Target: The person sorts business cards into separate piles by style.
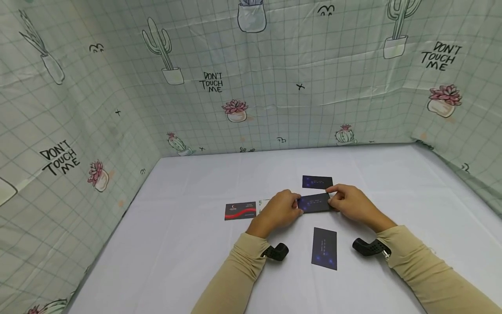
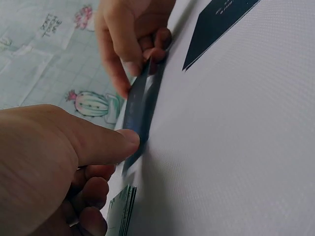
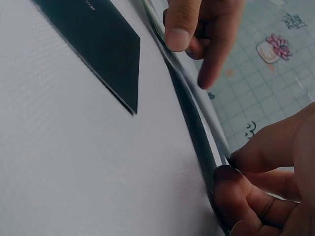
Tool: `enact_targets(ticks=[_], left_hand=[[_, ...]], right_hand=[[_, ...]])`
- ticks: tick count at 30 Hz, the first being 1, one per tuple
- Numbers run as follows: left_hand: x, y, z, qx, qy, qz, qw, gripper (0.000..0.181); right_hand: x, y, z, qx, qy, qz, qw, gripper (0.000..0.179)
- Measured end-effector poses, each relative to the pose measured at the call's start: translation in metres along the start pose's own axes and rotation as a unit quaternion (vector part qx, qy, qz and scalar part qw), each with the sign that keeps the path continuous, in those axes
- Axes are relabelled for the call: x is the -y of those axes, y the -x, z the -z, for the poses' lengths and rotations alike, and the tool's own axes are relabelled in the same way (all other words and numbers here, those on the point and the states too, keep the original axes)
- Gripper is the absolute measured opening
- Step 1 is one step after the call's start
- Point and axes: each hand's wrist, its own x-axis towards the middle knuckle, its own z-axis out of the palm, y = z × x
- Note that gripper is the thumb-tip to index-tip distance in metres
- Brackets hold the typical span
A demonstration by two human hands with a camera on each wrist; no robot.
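Between the two hands is a dark blue business card (image 1: 313,203) with small print and bluish glows. My left hand (image 1: 278,210) pinches its left end, the thumb (image 2: 129,139) lying on the card's near side. At the other end my right hand (image 1: 354,203) pinches the card between thumb and fingers. Seen from the right wrist, the lifted card shows nearly edge-on, with a dark strip (image 3: 194,128) below it. A pale card stack (image 2: 121,211) lies just under the left hand, mostly hidden by that hand in the head view.
Behind the held card lies another dark card (image 1: 317,182). Nearer the person, a dark card (image 1: 324,248) lies lengthwise. A black card with a red wave (image 1: 240,210) is at the left. A white cloth covers the table (image 1: 176,261); printed curtains (image 1: 274,65) enclose it.
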Motion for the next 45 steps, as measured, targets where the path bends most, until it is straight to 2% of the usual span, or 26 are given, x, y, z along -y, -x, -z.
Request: enact_targets(ticks=[10, 32, 40, 45], left_hand=[[-0.002, 0.002, 0.000, 0.009, -0.003, -0.005, 0.9999, 0.040], [-0.002, 0.004, -0.003, 0.003, -0.040, -0.011, 0.9991, 0.038], [0.001, 0.010, -0.001, -0.003, -0.011, -0.016, 0.9998, 0.037], [0.002, 0.017, 0.001, 0.017, 0.059, -0.027, 0.9978, 0.029]], right_hand=[[0.002, 0.002, -0.003, 0.000, 0.013, -0.006, 0.9999, 0.036], [0.005, 0.003, -0.005, -0.020, 0.050, 0.001, 0.9985, 0.035], [0.004, 0.004, -0.005, -0.019, 0.048, -0.012, 0.9986, 0.035], [0.003, 0.007, -0.003, -0.018, 0.042, -0.015, 0.9988, 0.025]])
